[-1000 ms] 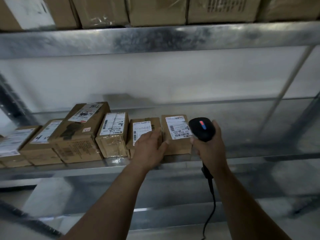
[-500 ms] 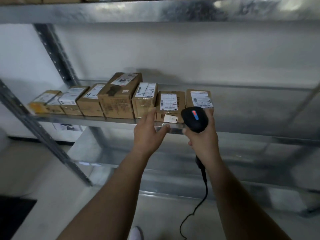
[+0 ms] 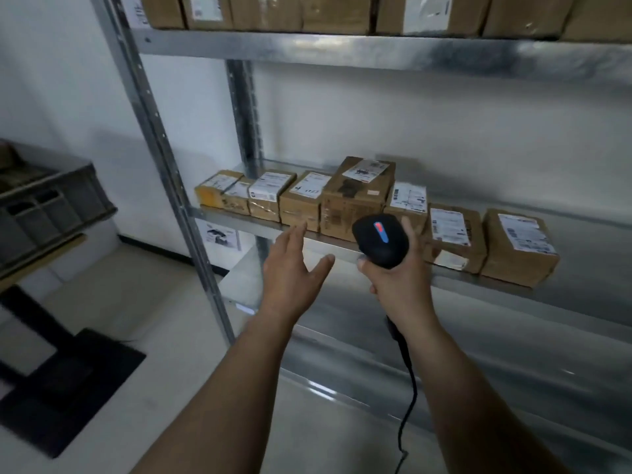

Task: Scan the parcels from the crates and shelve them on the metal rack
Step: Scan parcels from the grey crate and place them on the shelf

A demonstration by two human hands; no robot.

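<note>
Through the head camera I am looking at the metal rack [image 3: 160,159], where a row of eight cardboard parcels [image 3: 302,200] is sitting along the front of the middle shelf [image 3: 239,221], each with a white shipping label facing up. The tall parcel [image 3: 355,200] is standing fifth from the left, rising above its neighbours. The last parcel [image 3: 519,248] is lying at the right end, just beside the seventh.

The left hand [image 3: 294,268] is hovering in front of the shelf edge with its fingers straight and spread, holding nothing. Its fingertips are showing just below the fourth parcel, and I cannot tell whether they are touching it.

The right hand [image 3: 396,282] is wrapping its fingers round the grip of a black handheld barcode scanner [image 3: 381,242], with a red and blue light glowing on the back of its head. The scanner is covering part of the tall parcel and of the one to its right. A black cable [image 3: 408,388] is hanging from the handle toward the floor.

More cardboard boxes [image 3: 335,12] are standing side by side on the top shelf. A grey plastic crate [image 3: 51,206] is sitting well to the left of the rack, and a black mat [image 3: 68,388] is lying on the pale floor below it
</note>
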